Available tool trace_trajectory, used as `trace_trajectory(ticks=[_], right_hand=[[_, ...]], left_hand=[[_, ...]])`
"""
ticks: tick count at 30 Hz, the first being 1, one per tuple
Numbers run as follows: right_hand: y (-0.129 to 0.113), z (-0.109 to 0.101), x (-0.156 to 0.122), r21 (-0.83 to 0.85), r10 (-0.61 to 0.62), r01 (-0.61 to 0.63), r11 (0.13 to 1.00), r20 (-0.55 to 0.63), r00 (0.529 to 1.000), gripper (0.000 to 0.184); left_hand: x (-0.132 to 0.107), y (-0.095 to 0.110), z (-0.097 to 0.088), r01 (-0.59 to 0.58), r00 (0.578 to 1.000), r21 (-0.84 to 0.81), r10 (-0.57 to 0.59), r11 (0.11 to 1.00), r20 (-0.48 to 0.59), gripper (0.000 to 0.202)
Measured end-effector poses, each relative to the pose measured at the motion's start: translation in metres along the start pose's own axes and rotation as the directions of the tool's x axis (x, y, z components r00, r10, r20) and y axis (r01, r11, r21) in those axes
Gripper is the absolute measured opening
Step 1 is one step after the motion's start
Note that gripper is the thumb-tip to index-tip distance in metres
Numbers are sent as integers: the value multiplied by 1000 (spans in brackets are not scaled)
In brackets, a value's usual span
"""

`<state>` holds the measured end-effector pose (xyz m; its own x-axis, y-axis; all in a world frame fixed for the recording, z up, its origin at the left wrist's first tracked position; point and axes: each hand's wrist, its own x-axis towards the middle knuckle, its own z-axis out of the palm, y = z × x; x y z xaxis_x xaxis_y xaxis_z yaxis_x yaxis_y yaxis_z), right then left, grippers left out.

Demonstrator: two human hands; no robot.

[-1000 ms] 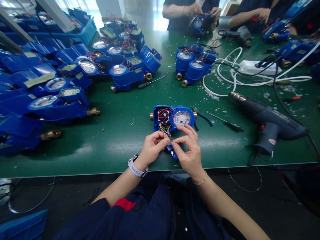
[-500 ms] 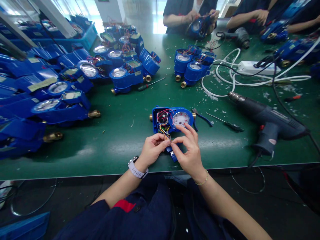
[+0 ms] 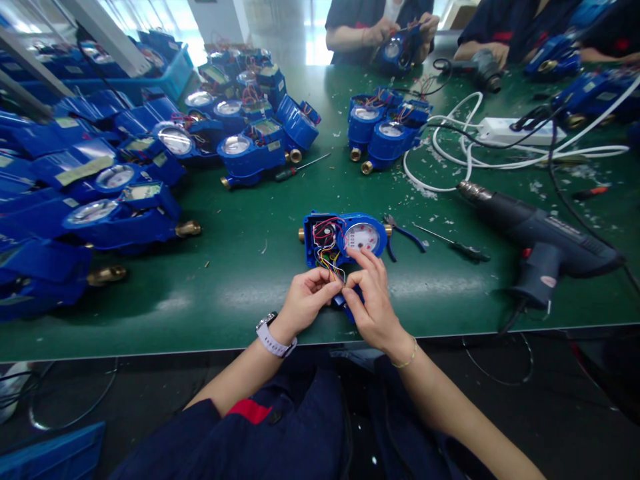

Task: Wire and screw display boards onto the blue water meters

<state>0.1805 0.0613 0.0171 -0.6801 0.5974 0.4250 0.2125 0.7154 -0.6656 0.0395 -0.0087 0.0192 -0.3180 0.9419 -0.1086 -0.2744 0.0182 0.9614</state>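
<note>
A blue water meter point(image 3: 364, 238) lies on the green bench in front of me, its dial facing up and its wiring box open on the left. Thin coloured wires point(image 3: 327, 257) run from the box toward me. My left hand point(image 3: 309, 298) pinches them between thumb and forefinger. Right beside it, my right hand point(image 3: 371, 300) has thumb and forefinger closed on the wire ends, its other fingers raised over the dial's edge. Partly hidden under my hands is a small blue part point(image 3: 345, 308), perhaps the box's cover.
Pliers point(image 3: 407, 238), a screwdriver point(image 3: 463, 249) and a heat gun point(image 3: 543, 233) lie to the right. Several blue meters point(image 3: 253, 157) crowd the left and back. A white power strip point(image 3: 520, 131) with looped cable sits behind the heat gun. Co-workers' hands point(image 3: 383, 31) work across the bench.
My right hand has shifted slightly left and its raised fingers have drawn closer together. My left hand stays in place on the wires. A co-worker's hand at the back right has lowered.
</note>
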Motion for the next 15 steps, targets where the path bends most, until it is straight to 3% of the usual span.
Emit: trace_trajectory(ticks=[6,15], right_hand=[[-1,1,-1,72,28,-25,997,-28,999,5],[-2,-11,0,274,153,-105,956,-160,975,13]], left_hand=[[-1,-1,1,11,999,-24,-11,1000,34,39],[0,-8,-5,16,999,-102,-20,995,-30,34]])
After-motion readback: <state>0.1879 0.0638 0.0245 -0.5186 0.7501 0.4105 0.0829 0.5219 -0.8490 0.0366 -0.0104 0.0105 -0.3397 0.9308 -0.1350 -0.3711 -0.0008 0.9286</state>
